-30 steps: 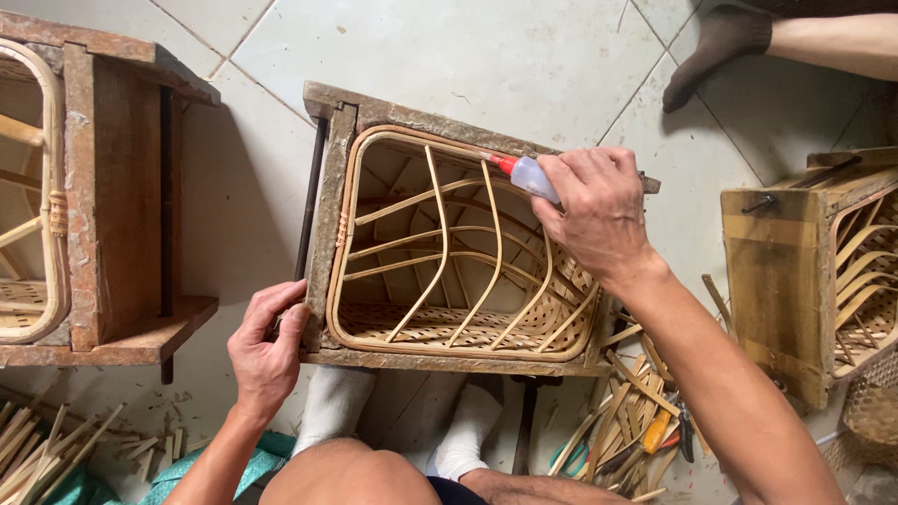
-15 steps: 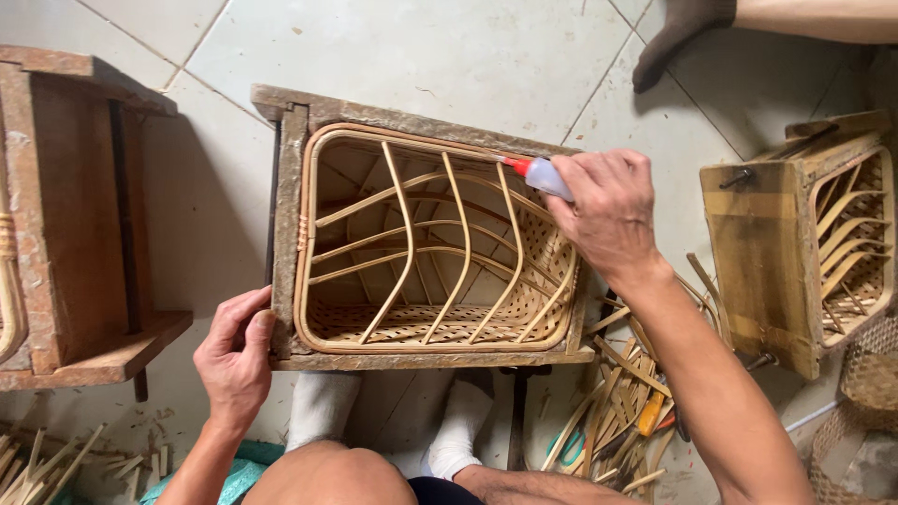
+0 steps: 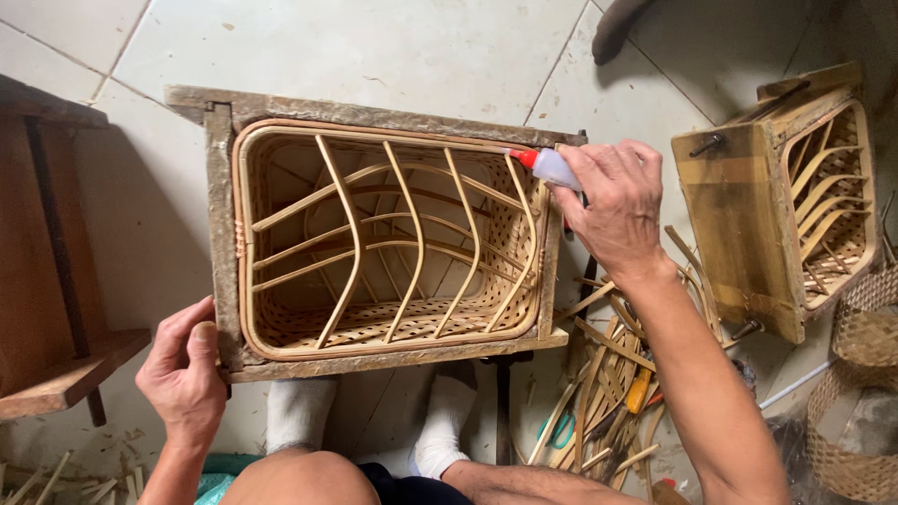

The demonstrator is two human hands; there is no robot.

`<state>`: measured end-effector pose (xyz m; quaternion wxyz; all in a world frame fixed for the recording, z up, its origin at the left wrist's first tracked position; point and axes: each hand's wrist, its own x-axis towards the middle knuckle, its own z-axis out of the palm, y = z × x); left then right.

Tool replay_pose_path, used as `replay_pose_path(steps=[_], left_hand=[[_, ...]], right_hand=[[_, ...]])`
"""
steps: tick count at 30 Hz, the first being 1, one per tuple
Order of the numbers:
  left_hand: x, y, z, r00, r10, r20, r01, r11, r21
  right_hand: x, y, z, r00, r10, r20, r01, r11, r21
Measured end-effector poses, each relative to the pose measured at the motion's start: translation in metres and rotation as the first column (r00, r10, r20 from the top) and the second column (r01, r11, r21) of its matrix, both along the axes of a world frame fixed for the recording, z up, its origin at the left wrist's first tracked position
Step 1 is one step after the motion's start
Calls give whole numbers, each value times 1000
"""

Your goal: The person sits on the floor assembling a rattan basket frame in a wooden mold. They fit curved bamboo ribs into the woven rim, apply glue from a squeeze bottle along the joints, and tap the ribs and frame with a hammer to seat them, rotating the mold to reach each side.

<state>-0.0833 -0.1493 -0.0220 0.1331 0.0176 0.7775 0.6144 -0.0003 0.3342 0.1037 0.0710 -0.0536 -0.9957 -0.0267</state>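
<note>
view shifted left since a second ago. right hand [image 3: 613, 201] still clamped on glue bottle [image 3: 547, 166], nozzle at rattan basket [image 3: 388, 238] rim; left hand [image 3: 187, 369] grips wooden frame [image 3: 223, 215] corner.

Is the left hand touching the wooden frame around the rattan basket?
Touching. The head view shows the left hand gripping the near-left corner of the wooden frame, thumb lying on its top edge, with no gap visible.

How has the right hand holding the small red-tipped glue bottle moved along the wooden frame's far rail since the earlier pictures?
Cannot tell. The right hand with the small red-tipped glue bottle sits at the wooden frame's far right corner as before; the camera shifted.
</note>
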Motion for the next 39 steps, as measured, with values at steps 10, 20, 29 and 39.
replay_pose_path(steps=[10, 20, 29, 39], left_hand=[[6, 1, -7, 999, 6, -38, -6, 1000, 13], [11, -3, -10, 999, -13, -43, 11, 998, -59], [16, -9, -19, 1000, -11, -25, 9, 996, -85], [21, -16, -31, 1000, -1, -26, -2, 995, -100]], right_hand=[[9, 11, -9, 999, 34, 15, -35, 997, 74], [50, 39, 3, 994, -105, 43, 106, 994, -13], [112, -23, -58, 745, -511, 428, 283, -340, -897], [119, -23, -77, 651, -614, 445, 256, -374, -891]])
